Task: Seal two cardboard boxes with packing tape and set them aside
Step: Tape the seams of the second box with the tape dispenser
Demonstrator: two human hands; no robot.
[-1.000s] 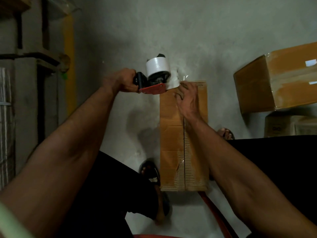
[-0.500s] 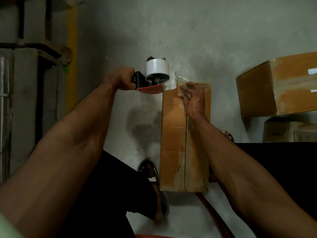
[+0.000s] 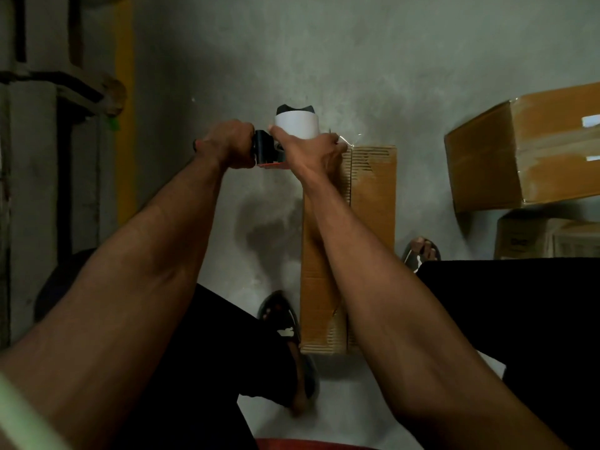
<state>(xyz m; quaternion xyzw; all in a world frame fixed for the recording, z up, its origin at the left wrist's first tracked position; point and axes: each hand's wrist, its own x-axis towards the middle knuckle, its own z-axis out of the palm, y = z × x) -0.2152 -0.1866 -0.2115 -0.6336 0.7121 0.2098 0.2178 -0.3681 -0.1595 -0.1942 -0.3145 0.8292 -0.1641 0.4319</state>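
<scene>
**A:** Head view looks straight down on it. The narrow cardboard box (image 3: 370, 203) lies flat on the concrete floor (image 3: 324, 53) between the person's feet, its centre seam running away from us.

**B:** And the tape dispenser (image 3: 285, 138)?

**A:** Off the box, just past its far left corner. The left hand (image 3: 227, 144) is wrapped tight round the black handle. The right hand (image 3: 311, 151) has fingers curled against the white tape roll (image 3: 297, 125) and the dispenser's frame, with a shiny bit of loose tape (image 3: 345, 141) beside its fingertips at the box's far edge.

**B:** Is he pinching that tape?

**A:** I can't tell; the hand's back hides the fingertips. It does look clamped on the dispenser itself.

**B:** So the strip is at its end?

**A:** I'd judge so: this looks like the cut, or freeing the tail. To do it well, brace the roll so it can't spin, tilt the blade into the tape, and snap it clean. Then fold the tail over the far edge and rub it flat.

**B:** The other boxes?

**A:** A larger box (image 3: 526, 151) sits well apart at the right, atop a further box (image 3: 545, 237). Whether those belong to the job, I can't say.
</scene>
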